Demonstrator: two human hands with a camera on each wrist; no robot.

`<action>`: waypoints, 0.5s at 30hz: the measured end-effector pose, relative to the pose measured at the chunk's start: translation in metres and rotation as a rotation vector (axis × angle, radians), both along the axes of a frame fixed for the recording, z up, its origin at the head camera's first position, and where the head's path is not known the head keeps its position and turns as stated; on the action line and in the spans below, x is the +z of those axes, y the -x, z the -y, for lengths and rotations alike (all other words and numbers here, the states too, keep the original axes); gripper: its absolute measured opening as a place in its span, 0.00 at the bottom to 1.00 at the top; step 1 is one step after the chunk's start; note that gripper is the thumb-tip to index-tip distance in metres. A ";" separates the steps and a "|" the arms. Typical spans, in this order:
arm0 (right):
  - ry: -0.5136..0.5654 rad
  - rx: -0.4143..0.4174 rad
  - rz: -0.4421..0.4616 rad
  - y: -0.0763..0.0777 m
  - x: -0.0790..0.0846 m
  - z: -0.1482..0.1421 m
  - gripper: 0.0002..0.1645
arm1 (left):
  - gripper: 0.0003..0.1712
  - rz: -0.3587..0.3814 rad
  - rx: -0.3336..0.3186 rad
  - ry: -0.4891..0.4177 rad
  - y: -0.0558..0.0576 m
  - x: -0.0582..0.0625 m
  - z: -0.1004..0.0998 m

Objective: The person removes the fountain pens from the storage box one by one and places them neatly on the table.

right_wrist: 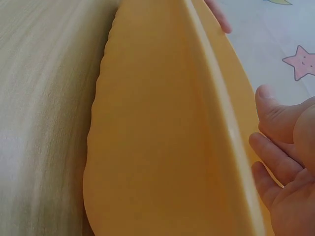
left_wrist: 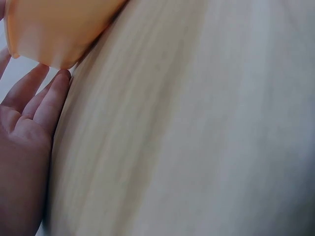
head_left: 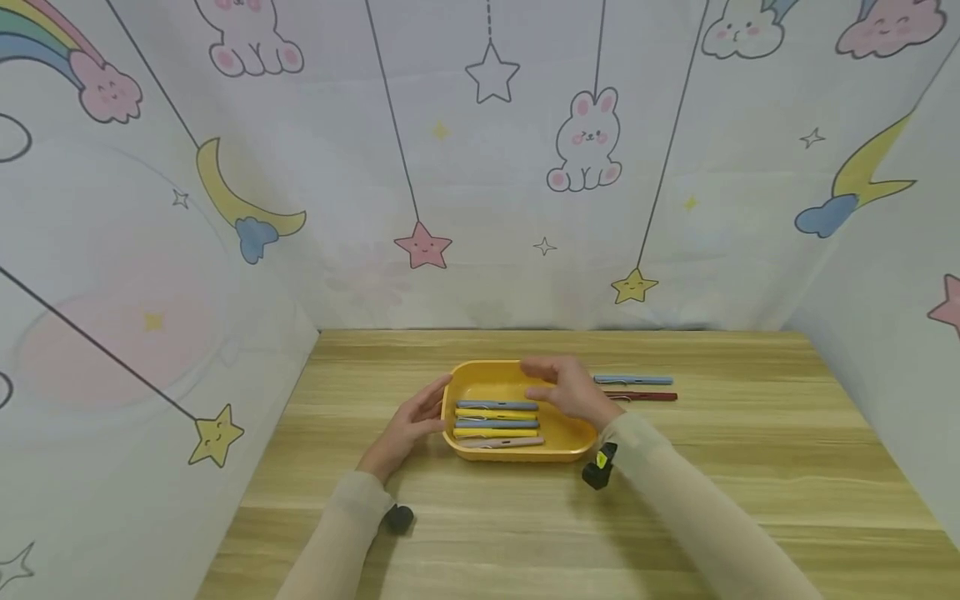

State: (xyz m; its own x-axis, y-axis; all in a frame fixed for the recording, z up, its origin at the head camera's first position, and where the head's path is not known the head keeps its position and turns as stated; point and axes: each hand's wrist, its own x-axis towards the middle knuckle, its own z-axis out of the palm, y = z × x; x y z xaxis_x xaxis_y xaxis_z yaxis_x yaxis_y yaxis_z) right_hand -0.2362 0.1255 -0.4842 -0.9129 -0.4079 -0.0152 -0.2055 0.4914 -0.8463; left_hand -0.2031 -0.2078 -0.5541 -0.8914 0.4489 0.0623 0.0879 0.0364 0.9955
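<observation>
Yellow tray (head_left: pixel 517 456), lower centre: five pens (head_left: pixel 497 424) line its left half. Left hand (head_left: pixel 408 425), loosely extended, touches the left edge; right hand (head_left: pixel 573 392), fingers parted, I see gripping nothing, over the right half. Blue pen (head_left: pixel 637 380) and dark-red pen (head_left: pixel 645 397) lie right; tabletop (head_left: pixel 487 533) spans the foreground.

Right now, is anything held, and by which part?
Nothing looks gripped: the left hand touches the yellow tray at its left end; the right hand appears empty.
</observation>
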 end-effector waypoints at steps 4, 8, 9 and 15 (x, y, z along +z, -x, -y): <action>-0.009 0.010 -0.012 -0.001 -0.003 0.001 0.31 | 0.43 -0.003 0.008 0.010 0.000 -0.001 0.000; -0.022 0.010 -0.014 -0.001 -0.008 0.002 0.30 | 0.43 -0.014 0.005 0.019 0.000 -0.003 0.000; -0.030 0.009 -0.014 -0.001 -0.009 0.003 0.30 | 0.43 -0.013 0.007 0.020 0.000 -0.003 0.000; -0.088 -0.010 -0.016 -0.001 -0.012 0.006 0.30 | 0.43 -0.021 0.006 0.011 0.000 -0.001 0.001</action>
